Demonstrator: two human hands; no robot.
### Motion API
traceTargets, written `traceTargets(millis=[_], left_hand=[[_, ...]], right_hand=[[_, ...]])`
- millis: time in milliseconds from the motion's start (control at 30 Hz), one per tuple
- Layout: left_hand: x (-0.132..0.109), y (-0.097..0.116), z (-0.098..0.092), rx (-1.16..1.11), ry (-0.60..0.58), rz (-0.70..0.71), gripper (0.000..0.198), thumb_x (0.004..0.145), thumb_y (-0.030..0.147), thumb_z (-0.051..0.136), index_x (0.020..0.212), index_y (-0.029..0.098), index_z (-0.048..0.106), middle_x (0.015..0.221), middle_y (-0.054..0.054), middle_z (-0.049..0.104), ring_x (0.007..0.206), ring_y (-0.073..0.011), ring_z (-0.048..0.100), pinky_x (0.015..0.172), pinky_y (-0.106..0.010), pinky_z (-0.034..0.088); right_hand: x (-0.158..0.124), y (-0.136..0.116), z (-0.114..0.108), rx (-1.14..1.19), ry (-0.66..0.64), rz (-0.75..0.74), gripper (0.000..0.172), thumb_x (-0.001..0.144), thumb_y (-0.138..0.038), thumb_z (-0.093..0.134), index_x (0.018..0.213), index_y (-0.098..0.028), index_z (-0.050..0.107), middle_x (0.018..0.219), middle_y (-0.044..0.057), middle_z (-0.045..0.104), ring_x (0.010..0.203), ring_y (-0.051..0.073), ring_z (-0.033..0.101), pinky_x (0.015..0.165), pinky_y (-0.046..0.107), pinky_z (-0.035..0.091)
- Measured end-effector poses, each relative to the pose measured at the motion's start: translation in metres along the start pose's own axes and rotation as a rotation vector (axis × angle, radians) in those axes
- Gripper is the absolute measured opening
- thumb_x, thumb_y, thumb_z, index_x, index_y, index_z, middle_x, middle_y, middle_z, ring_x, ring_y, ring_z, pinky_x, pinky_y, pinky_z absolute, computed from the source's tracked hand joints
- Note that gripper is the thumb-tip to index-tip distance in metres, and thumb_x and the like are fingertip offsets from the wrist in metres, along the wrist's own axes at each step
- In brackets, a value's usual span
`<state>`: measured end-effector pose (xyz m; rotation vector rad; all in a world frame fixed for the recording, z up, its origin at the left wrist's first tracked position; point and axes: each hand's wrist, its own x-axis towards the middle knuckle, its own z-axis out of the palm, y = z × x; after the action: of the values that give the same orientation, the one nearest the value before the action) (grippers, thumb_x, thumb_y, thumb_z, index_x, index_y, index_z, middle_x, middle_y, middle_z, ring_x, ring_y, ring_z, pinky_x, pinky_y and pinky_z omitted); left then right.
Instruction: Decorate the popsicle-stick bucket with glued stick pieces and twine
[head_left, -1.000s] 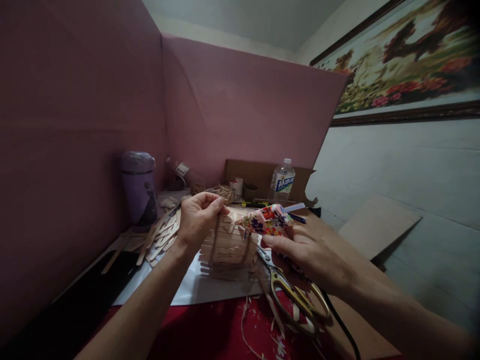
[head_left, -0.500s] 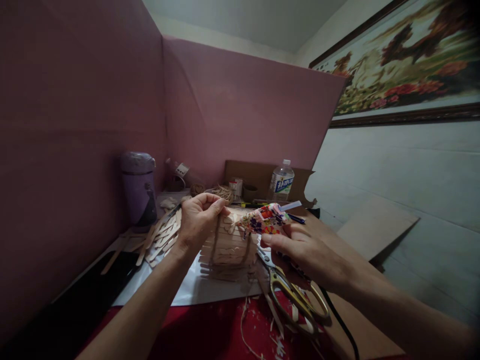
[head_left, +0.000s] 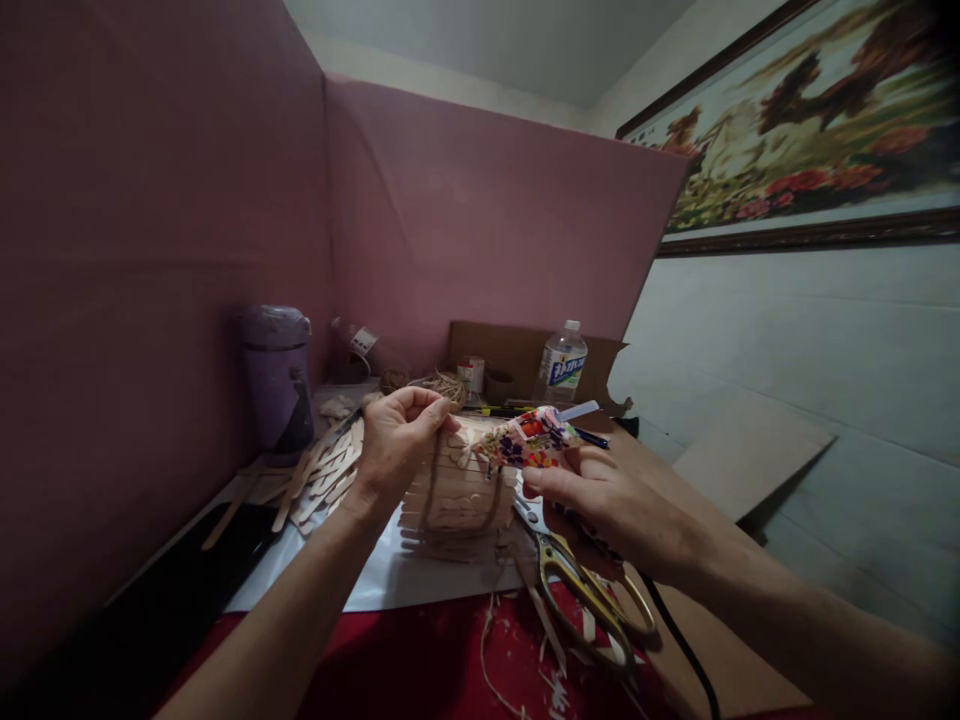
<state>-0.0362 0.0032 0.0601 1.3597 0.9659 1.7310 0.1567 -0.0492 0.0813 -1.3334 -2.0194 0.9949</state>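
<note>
A small basket built of stacked wooden craft sticks stands on a white sheet, with a loop of brown twine hanging down its front. My left hand is closed in a pinch on the twine at the basket's top left edge. My right hand grips a glue gun wrapped in flowered tape, whose tip points at the basket's top right. Its black cord trails toward me.
Yellow-handled scissors lie right of the basket on a red cloth with scraps. Loose craft sticks are piled at the left by a purple jar. A water bottle, twine ball and small pots stand behind, against pink card walls.
Almost nothing differs. The glue gun and my right hand have shifted very slightly left toward the basket; my left hand keeps its pinch on the twine.
</note>
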Motion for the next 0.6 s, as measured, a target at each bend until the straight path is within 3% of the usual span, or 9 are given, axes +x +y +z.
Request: traceTargets(millis=[267, 600], left_hand=[[-0.0004, 0.0009, 0.0005, -0.019, -0.004, -0.018, 0.015, 0.067, 0.026, 0.068, 0.065, 0.012, 0.063, 0.057, -0.003, 0.066, 0.053, -0.011, 0.058, 0.057, -0.022, 0.045], [0.0006, 0.0, 0.0, -0.013, -0.005, -0.011, 0.016, 0.066, 0.027, 0.069, 0.065, 0.013, 0.063, 0.058, -0.003, 0.066, 0.053, -0.0118, 0.058, 0.057, -0.023, 0.045]], right_hand=[[-0.0016, 0.0079, -0.0035, -0.031, -0.048, -0.044, 0.035, 0.085, -0.039, 0.045, 0.057, -0.02, 0.048, 0.045, -0.003, 0.04, 0.039, 0.008, 0.035, 0.039, 0.023, 0.025], [-0.0047, 0.0075, -0.0044, -0.045, -0.011, -0.034, 0.037, 0.085, -0.042, 0.046, 0.057, -0.02, 0.052, 0.044, -0.001, 0.044, 0.04, 0.01, 0.039, 0.041, 0.025, 0.028]])
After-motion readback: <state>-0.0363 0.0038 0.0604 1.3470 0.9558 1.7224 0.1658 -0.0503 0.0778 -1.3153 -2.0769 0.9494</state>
